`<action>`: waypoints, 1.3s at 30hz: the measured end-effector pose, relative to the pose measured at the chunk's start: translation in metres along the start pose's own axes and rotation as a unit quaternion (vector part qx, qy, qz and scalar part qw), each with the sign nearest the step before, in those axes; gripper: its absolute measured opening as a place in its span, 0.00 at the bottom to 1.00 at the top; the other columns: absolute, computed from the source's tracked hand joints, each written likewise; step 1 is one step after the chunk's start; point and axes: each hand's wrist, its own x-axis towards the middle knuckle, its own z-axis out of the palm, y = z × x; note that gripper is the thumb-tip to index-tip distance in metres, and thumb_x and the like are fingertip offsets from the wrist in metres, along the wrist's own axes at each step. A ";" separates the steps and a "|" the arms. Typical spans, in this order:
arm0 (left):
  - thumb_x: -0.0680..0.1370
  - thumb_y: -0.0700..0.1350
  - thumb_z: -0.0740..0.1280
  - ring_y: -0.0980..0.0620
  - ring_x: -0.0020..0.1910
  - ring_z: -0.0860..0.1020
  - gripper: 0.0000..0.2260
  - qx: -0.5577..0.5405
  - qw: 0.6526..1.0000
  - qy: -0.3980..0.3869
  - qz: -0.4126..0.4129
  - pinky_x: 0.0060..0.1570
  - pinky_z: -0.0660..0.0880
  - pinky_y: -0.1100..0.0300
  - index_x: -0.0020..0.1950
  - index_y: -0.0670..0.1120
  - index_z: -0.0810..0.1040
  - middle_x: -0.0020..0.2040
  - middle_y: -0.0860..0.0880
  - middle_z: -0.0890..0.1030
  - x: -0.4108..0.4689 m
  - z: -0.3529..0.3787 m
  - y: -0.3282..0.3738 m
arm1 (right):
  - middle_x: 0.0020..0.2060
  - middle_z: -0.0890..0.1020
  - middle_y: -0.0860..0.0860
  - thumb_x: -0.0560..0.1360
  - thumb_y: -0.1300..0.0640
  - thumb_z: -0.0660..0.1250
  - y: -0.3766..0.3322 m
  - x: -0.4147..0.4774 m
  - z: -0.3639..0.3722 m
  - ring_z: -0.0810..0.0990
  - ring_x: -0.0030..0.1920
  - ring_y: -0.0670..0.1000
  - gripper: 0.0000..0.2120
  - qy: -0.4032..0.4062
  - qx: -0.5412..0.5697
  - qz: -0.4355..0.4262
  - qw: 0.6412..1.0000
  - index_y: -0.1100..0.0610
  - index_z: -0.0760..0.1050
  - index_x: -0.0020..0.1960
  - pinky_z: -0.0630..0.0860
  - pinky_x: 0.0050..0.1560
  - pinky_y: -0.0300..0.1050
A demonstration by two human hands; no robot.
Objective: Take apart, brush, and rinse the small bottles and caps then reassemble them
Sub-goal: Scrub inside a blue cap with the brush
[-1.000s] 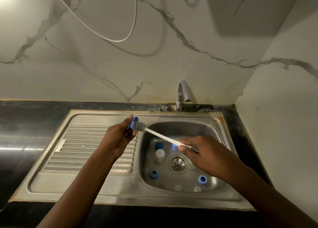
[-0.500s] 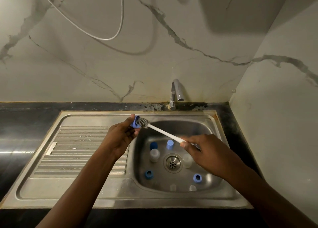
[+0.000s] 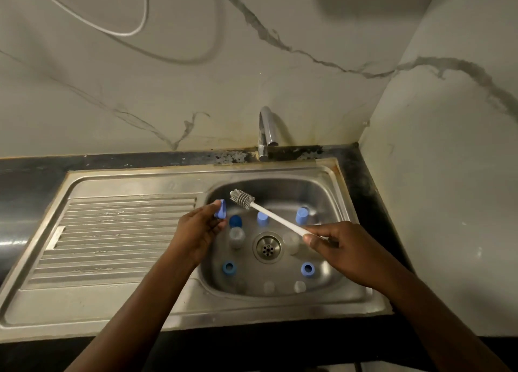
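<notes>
Presently: cap and brush are held apart over the basin of a stainless-steel sink [image 3: 134,179] set in a black counter [image 3: 25,186].

A ridged drainboard [image 3: 112,231] occupies the sink's left half. The left hand [image 3: 200,231] is at the basin's left edge, with thumb and fingertips pinching a small blue plastic cap [image 3: 221,209]. Just right of the cap, not touching it, is the grey bristle head of a white-handled bottle brush [image 3: 280,219], whose handle slopes down to the right. On the basin floor, around the round metal drain [image 3: 268,247], lie two small clear bottles [image 3: 236,237], three blue caps in a back row [image 3: 262,219] and two blue ring-shaped caps [image 3: 229,267]. Pale pieces at the front wall are too blurred to identify. A chrome tap [image 3: 267,131] stands behind the basin. The right hand [image 3: 346,248] has its fingers curled round the end of the brush handle.
</notes>
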 end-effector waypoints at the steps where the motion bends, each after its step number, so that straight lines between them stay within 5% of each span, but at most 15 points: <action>1: 0.79 0.43 0.75 0.46 0.47 0.86 0.10 0.022 1.000 0.002 0.005 0.44 0.84 0.58 0.58 0.38 0.85 0.51 0.39 0.88 0.004 0.001 -0.011 | 0.50 0.88 0.46 0.81 0.35 0.63 0.008 -0.002 0.001 0.87 0.49 0.42 0.11 0.007 0.000 0.010 1.000 0.30 0.81 0.60 0.84 0.56 0.52; 4: 0.77 0.40 0.77 0.40 0.53 0.85 0.08 0.124 0.992 -0.018 0.028 0.50 0.84 0.57 0.56 0.40 0.87 0.49 0.41 0.88 0.013 0.006 -0.047 | 0.48 0.88 0.42 0.80 0.32 0.63 0.023 -0.007 0.006 0.87 0.50 0.40 0.11 0.025 0.025 0.031 0.999 0.25 0.78 0.60 0.84 0.57 0.51; 7: 0.76 0.41 0.79 0.44 0.52 0.87 0.05 0.293 0.953 -0.032 0.068 0.58 0.83 0.47 0.51 0.47 0.89 0.47 0.46 0.89 0.024 0.012 -0.083 | 0.51 0.87 0.39 0.81 0.38 0.65 0.034 -0.012 0.009 0.86 0.53 0.39 0.10 0.035 0.044 0.041 0.998 0.20 0.76 0.55 0.81 0.57 0.39; 10: 0.73 0.46 0.82 0.54 0.48 0.86 0.08 0.449 0.890 -0.043 0.073 0.52 0.80 0.57 0.49 0.53 0.86 0.45 0.52 0.88 0.037 0.022 -0.113 | 0.51 0.86 0.34 0.81 0.41 0.68 0.042 -0.017 0.008 0.84 0.53 0.33 0.13 0.048 0.056 0.053 0.996 0.19 0.76 0.53 0.75 0.51 0.24; 14: 0.73 0.49 0.82 0.64 0.39 0.79 0.11 0.591 0.799 -0.089 0.060 0.35 0.69 0.74 0.43 0.56 0.80 0.40 0.60 0.82 0.056 0.034 -0.145 | 0.42 0.84 0.29 0.81 0.41 0.68 0.056 -0.024 0.007 0.83 0.44 0.32 0.11 0.045 0.049 0.070 0.995 0.27 0.78 0.61 0.73 0.45 0.25; 16: 0.73 0.47 0.81 0.63 0.37 0.77 0.13 0.628 0.769 -0.103 0.058 0.33 0.67 0.73 0.40 0.56 0.78 0.39 0.60 0.80 0.068 0.037 -0.157 | 0.36 0.82 0.29 0.81 0.40 0.68 0.065 -0.025 0.005 0.82 0.40 0.34 0.11 0.047 0.050 0.080 0.994 0.28 0.79 0.62 0.73 0.40 0.27; 20: 0.73 0.46 0.80 0.55 0.42 0.77 0.08 0.674 0.730 -0.098 0.065 0.41 0.70 0.61 0.48 0.47 0.84 0.46 0.53 0.80 0.086 0.044 -0.174 | 0.41 0.86 0.34 0.80 0.38 0.67 0.080 -0.022 0.005 0.85 0.44 0.39 0.09 0.043 0.045 0.099 0.993 0.21 0.77 0.54 0.81 0.48 0.40; 26: 0.76 0.44 0.76 0.46 0.51 0.83 0.06 0.695 0.710 -0.102 0.054 0.49 0.76 0.56 0.50 0.43 0.86 0.52 0.46 0.84 0.100 0.051 -0.197 | 0.51 0.86 0.34 0.79 0.36 0.66 0.096 -0.018 0.009 0.84 0.52 0.36 0.18 0.036 0.039 0.103 0.993 0.35 0.79 0.67 0.83 0.58 0.44; 31: 0.75 0.47 0.78 0.44 0.56 0.81 0.14 0.713 0.695 -0.091 0.029 0.56 0.79 0.52 0.58 0.44 0.84 0.60 0.43 0.82 0.104 0.049 -0.205 | 0.48 0.86 0.34 0.77 0.31 0.63 0.101 -0.017 0.006 0.85 0.50 0.38 0.09 0.037 0.039 0.098 0.994 0.19 0.75 0.56 0.83 0.55 0.45; 34: 0.72 0.56 0.82 0.43 0.56 0.80 0.29 0.745 0.663 -0.063 0.024 0.50 0.76 0.53 0.66 0.42 0.78 0.61 0.41 0.79 0.102 0.049 -0.203 | 0.48 0.86 0.34 0.76 0.30 0.63 0.101 -0.017 0.006 0.85 0.51 0.37 0.14 0.041 0.041 0.103 0.993 0.23 0.76 0.61 0.83 0.56 0.45; 39: 0.67 0.60 0.83 0.48 0.46 0.81 0.27 0.766 0.634 -0.093 -0.046 0.42 0.73 0.57 0.56 0.45 0.80 0.49 0.48 0.81 0.095 0.048 -0.197 | 0.49 0.86 0.32 0.78 0.34 0.65 0.100 -0.016 0.004 0.84 0.50 0.38 0.17 0.032 0.038 0.110 0.993 0.33 0.79 0.66 0.83 0.56 0.45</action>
